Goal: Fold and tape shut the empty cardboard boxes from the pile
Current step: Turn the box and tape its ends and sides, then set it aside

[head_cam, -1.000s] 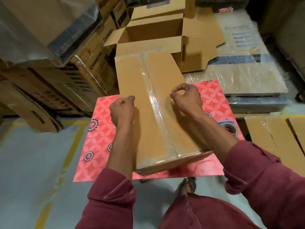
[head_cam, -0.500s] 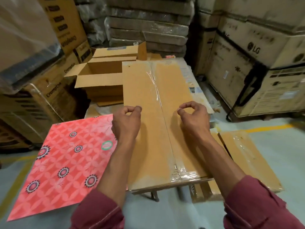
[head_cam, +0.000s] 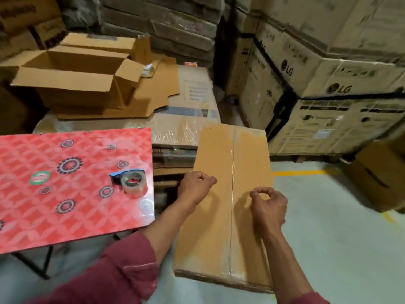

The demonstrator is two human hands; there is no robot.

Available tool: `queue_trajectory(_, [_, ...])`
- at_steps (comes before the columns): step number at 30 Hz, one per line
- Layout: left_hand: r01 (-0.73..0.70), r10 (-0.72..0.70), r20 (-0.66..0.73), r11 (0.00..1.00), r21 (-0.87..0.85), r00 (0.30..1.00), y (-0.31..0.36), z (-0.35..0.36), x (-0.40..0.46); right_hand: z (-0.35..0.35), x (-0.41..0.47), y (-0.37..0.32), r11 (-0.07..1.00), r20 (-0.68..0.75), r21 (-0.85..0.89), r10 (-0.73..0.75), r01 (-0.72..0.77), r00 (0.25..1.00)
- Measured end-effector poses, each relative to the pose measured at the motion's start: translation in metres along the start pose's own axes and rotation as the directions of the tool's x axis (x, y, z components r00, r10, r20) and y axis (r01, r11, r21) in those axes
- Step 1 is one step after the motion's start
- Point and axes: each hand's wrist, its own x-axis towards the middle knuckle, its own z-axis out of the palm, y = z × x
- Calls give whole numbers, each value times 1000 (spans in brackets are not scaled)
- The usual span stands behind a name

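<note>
My left hand (head_cam: 195, 187) is curled w/ thumb and forefinger pinched together at the left side of the taped box (head_cam: 230, 207), and my right hand (head_cam: 269, 206) does the same on the right half, thumb and index closing a small ring. Whether either pinch actually has tape film or cardboard in it, I can't tell; fingertips sit right at the top face. The box is shut, a clear tape strip (head_cam: 232, 172) running down its centre seam and wrapping over the near edge, where it looks wrinkled. It's off the table, to the right of it, over the grey floor (head_cam: 341, 233). Just left is the red patterned table (head_cam: 65, 194) w/ a clear tape roll (head_cam: 133, 183) w/ a blue cutter near its right edge, apart from my left hand. Beyond the table an open box (head_cam: 72, 80) sits on flat cardboard sheets (head_cam: 153, 95) atop wrapped stock. Stacked LG cartons (head_cam: 328, 95) fill the right background; yellow floor line (head_cam: 298, 172) below them. Maroon sleeves on both arms.
</note>
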Motion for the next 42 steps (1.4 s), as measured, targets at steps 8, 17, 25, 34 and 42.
queue_trajectory(8, [210,-239,130,956,207,962,-74,90,31,18,58,77,931,116,-322,217,-170,969])
queue_trajectory(17, [325,-334,106,941,89,937,-103,101,121,88,139,69,919,254,-354,274,-174,928])
queue_trajectory(25, [415,-413,79,910,-11,907,-136,121,214,182,244,120,940,336,-235,318,-248,887])
queue_trajectory(34, [421,-440,149,895,144,885,-218,161,255,237,269,163,940,467,-305,289,-155,836])
queue_trajectory(42, [461,-482,61,863,208,874,-214,149,237,224,254,135,862,513,-506,289,13,808])
